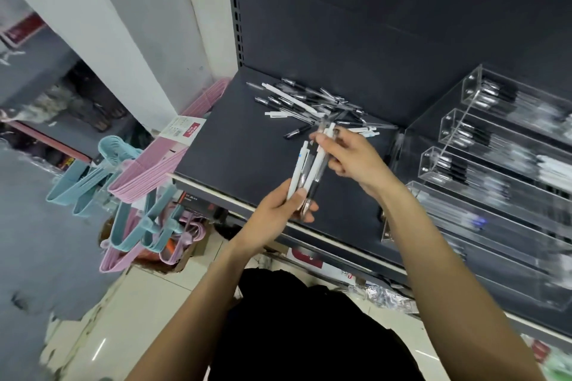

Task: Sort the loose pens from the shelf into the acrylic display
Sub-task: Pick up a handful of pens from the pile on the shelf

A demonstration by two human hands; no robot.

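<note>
1. My left hand (278,213): fingers curled around the lower ends of a small bundle of white and black pens (311,168), held above the dark grey shelf (235,145).
2. My right hand (349,158): fingers pinching the bundle's upper part.
3. Loose pile of black and white pens (312,105) lies at the shelf's back.
4. Clear acrylic tiered display (483,145) stands right, partly filled.
</note>
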